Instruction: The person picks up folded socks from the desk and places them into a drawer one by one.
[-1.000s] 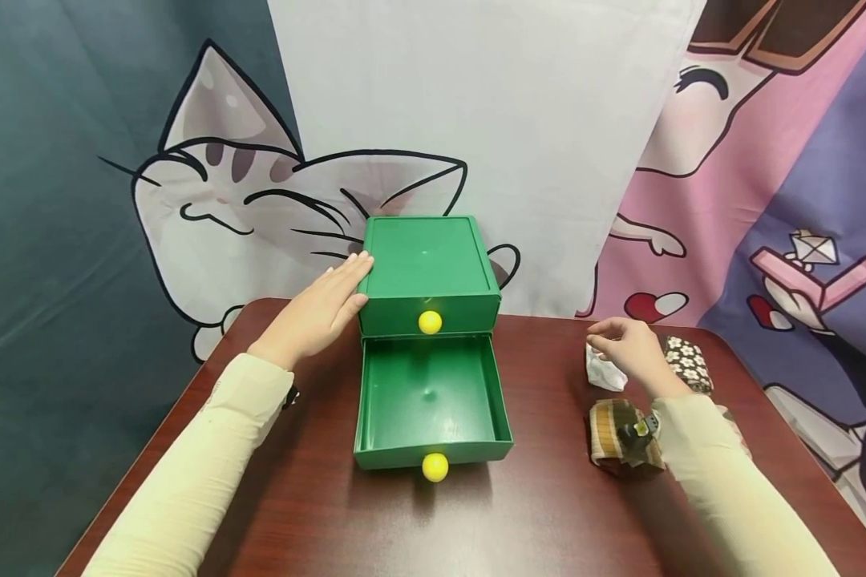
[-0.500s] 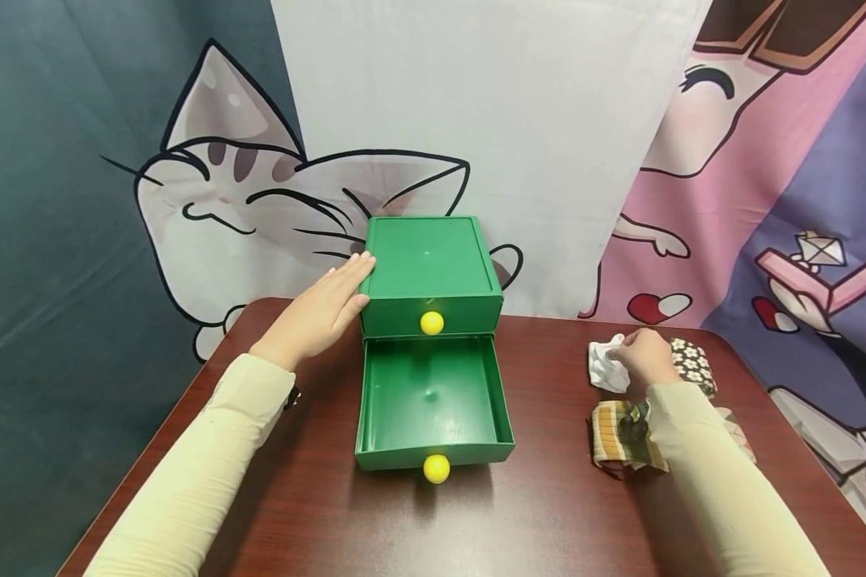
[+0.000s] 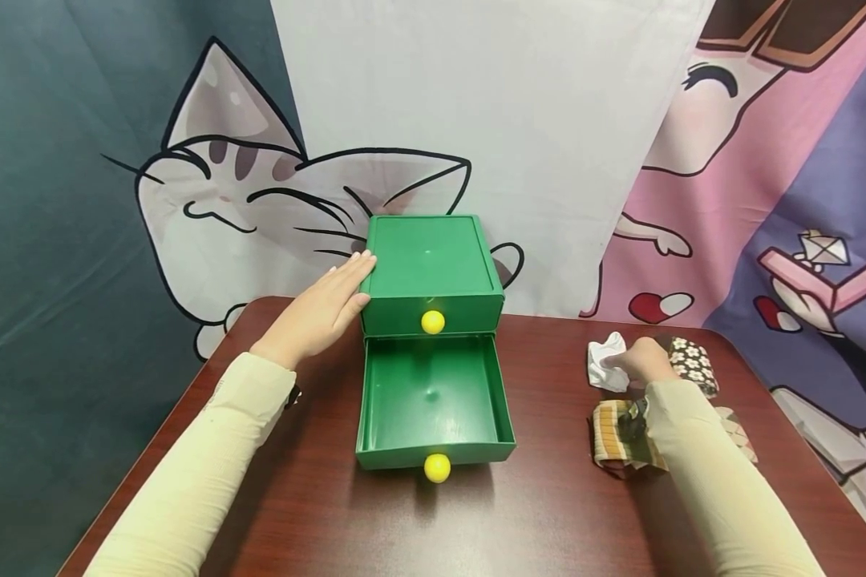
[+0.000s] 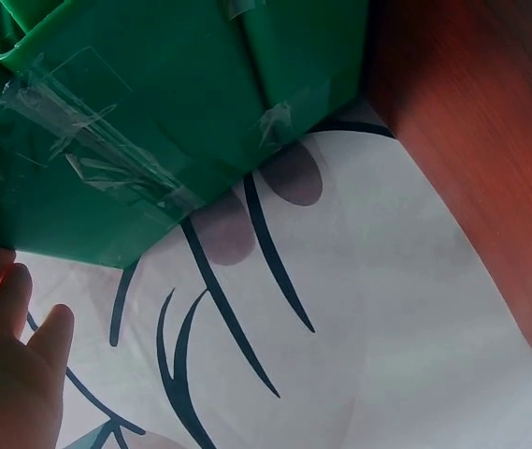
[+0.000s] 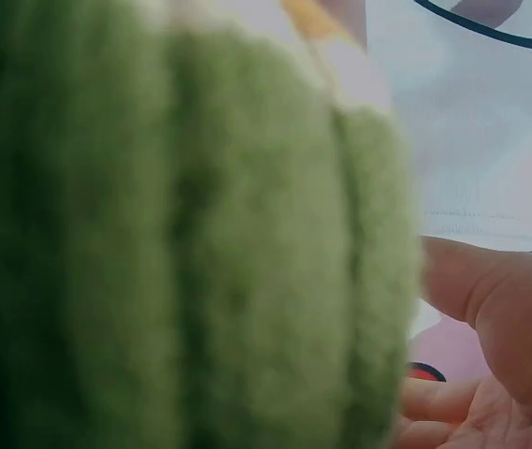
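A green two-drawer box point(image 3: 433, 255) with yellow ball knobs stands on the table, its lower drawer point(image 3: 433, 455) pulled out with a bare floor. My left hand point(image 3: 316, 316) lies with straight fingers against the box's upper left side; the left wrist view shows its fingertips by the green, taped wall. At the right, my right hand point(image 3: 644, 359) pinches the edge of a crumpled white cloth point(image 3: 606, 370) lying on the table. In the right wrist view a blurred green ribbed knit piece point(image 5: 247, 243) fills the front and hides the fingertips and the cloth.
Near the right forearm lies a striped, ribbed knit bundle point(image 3: 609, 433). A dark floral bundle point(image 3: 693, 365) sits behind the right hand, and a pale diamond-patterned one point(image 3: 736, 433) is partly under the sleeve. A printed curtain point(image 3: 534, 120) hangs behind the table point(image 3: 534, 513).
My right hand has come down from above the white cloth and its fingertips have closed on the cloth's right edge. The left hand and the box have stayed in place.
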Motion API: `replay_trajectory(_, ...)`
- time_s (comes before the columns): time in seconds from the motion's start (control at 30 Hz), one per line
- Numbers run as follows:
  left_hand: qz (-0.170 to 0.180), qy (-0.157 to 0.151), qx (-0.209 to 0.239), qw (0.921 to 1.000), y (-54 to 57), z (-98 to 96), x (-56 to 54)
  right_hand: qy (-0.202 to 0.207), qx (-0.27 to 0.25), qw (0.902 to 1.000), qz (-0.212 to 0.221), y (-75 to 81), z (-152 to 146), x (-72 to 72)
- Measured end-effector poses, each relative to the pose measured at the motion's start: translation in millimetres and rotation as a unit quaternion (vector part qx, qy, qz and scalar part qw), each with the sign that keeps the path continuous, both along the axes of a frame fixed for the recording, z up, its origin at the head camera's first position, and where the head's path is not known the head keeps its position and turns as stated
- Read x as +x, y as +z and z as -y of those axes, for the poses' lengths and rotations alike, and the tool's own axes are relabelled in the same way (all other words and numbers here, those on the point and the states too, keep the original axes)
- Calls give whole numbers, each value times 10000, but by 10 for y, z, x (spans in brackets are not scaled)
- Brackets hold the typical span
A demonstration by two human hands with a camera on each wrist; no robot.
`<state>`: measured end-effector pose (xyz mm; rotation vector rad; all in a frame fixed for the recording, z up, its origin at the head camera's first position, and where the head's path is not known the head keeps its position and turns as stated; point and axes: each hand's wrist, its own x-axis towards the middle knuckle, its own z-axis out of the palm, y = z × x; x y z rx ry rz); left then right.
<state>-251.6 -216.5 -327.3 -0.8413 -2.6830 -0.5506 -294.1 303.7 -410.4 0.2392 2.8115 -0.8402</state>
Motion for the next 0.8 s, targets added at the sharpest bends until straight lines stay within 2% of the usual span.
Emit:
replay_trajectory(0.4,30,-3,-25,10000,11,-11,-2,-99,-724,9973,53,-68,-8,-14)
replay_trajectory(0.8,20,9,-55,10000,2,-5,-15,28,-1263,9916,-268,-81,10,22)
